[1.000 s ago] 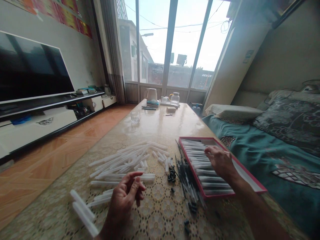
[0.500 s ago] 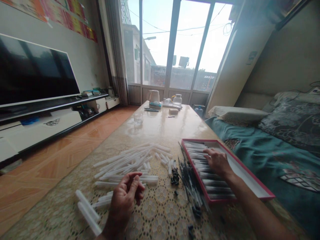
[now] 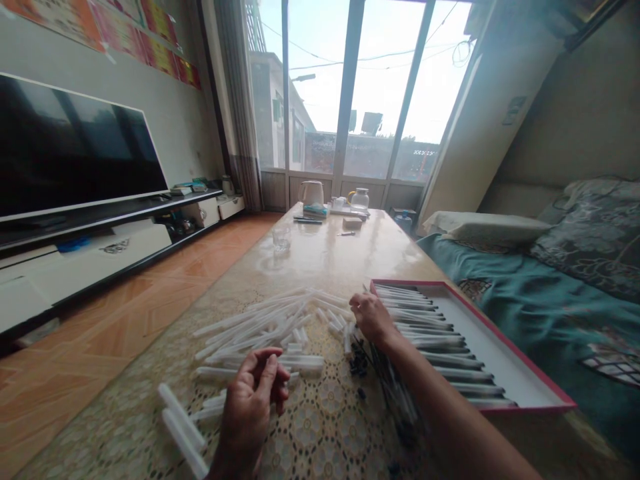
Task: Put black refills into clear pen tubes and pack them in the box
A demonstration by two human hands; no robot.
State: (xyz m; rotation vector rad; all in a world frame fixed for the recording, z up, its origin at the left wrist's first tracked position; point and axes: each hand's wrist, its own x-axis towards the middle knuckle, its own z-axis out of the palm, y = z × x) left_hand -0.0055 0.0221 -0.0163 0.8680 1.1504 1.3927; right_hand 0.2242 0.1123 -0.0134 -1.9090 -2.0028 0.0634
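Observation:
My left hand [image 3: 253, 403] is over the patterned tabletop, thumb pressed to its curled fingers; whether anything is between them is hidden. Just beyond it lies a pile of white translucent tubes [image 3: 265, 325], with short white caps [image 3: 335, 321] to its right. My right hand [image 3: 373, 317] is at the left rim of a pink-edged box [image 3: 530, 387], its fingers bent together above thin dark rods [image 3: 393, 380]. What those fingers hold cannot be made out. Inside the box, pen-like sticks [image 3: 443, 341] lie in a row. Small black plugs [image 3: 357, 360] are heaped beside the rods.
Two thicker white tubes [image 3: 183, 417] lie at the near left. Farther along the table [image 3: 320, 263] stand a drinking glass [image 3: 281, 240], a kettle [image 3: 313, 197], a glass jug [image 3: 359, 200] and a small box [image 3: 352, 223]. A teal-covered sofa [image 3: 500, 293] is on the right.
My right hand has moved left, from over the sticks in the box to the dark rods by its rim. My left hand keeps nearly the same pose. The view has shifted slightly.

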